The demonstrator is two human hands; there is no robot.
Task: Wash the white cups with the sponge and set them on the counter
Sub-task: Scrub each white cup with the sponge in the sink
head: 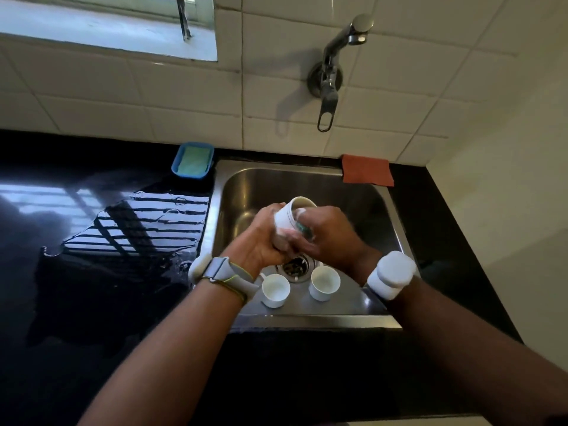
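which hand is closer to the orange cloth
Right. The right hand, pressing the sponge to the cup, sits in front and left of the cloth; the left hand grips the cup farther left.

The rectangular steel sink [307, 179] looked brushed and dull; the black stone desk [92, 241] shone glossy and wet; the square white wall tiles [184, 96] were smooth.

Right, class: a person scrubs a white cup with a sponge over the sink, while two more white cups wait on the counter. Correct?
No. The head view shows the left spare cup and the right spare cup standing in the sink by the drain, not on the counter. The rest holds: the right hand scrubs the held cup with the sponge.
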